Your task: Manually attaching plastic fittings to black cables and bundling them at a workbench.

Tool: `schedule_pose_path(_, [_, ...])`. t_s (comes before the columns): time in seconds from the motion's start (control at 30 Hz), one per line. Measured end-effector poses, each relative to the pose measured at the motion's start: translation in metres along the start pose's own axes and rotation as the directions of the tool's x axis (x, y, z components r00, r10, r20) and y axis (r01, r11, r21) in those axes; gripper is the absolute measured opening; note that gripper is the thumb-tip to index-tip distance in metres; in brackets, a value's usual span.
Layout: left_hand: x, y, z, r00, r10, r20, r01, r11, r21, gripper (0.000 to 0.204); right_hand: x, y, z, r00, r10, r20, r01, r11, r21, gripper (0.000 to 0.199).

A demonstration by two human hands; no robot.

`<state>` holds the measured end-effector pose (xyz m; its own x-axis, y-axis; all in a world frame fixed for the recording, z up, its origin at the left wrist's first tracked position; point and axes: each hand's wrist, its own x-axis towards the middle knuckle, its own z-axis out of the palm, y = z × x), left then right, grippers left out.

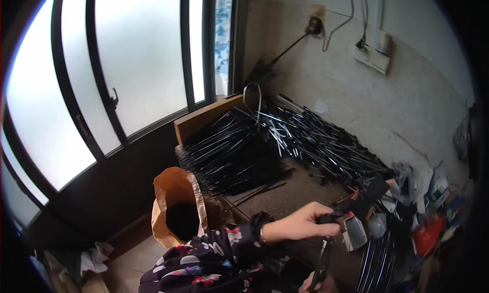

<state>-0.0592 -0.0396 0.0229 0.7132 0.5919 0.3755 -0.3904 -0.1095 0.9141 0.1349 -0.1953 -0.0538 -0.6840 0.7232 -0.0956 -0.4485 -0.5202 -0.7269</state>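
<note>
1. Evidently both hands are busy: the left hand (300, 224) is curled over the table (303, 191), thumb and forefinger pinching a dark piece (342, 208), its far end blurred.
2. Below it, near the lower edge, the right hand (328, 284) is wrapped around a dark rod (322, 265). Its fingers are partly cut off, so I cannot tell how firmly they press.
3. The rod stands tilted, its pale tip just under the left thumb; whether it touches the dark piece I cannot tell.
4. For good handling, I would keep the left pinch steady, hold the rod close to its tip and bring wrists, not elbows, into play; something so slender probably twists easily under a loose grip.
5. Sleeves should stay off the loose rods (377, 262) on the right, as slick lengths likely roll.
6. Texture varies: the stack (229, 158) is matt black and fairly aligned, while the heap (326, 140) by the wall is glossier and more crossed.
7. Crinkled brown paper forms the open bag (160, 206); a flat wooden board (204, 117) backs the stack; a small pale-edged box (354, 234) sits just beside the left hand.
</note>
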Motion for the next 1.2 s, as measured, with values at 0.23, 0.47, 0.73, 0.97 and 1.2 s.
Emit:
schedule_pose_path(0.23, [0.003,0.014,-0.003,0.979,0.200,-0.035,-0.196,0.975,0.104,0.051,0.025,-0.032,0.024,0.471,-0.847,-0.246,-0.216,0.160,-0.963,0.033])
schedule_pose_path(0.47, [0.006,0.015,-0.011,0.995,0.036,0.094,-0.044,0.995,0.087,0.045,0.004,-0.024,0.009,0.962,0.071,-0.262,-0.143,0.953,-0.267,0.027])
schedule_pose_path(0.73, [0.008,0.007,-0.006,0.997,0.053,-0.059,-0.031,0.946,0.321,0.061,0.012,-0.015,0.022,0.847,-0.393,-0.358,-0.103,0.540,-0.835,0.034])
schedule_pose_path(0.97, [0.004,0.013,0.000,0.996,0.068,-0.060,-0.054,0.976,0.212,0.041,0.015,-0.039,0.039,0.921,-0.213,-0.326,-0.004,0.832,-0.554,0.030])
schedule_pose_path(1.2, [0.005,0.010,0.012,0.989,0.057,-0.136,-0.022,0.969,0.246,0.034,0.011,-0.006,0.015,0.914,-0.205,-0.350,0.049,0.912,-0.407,0.017])
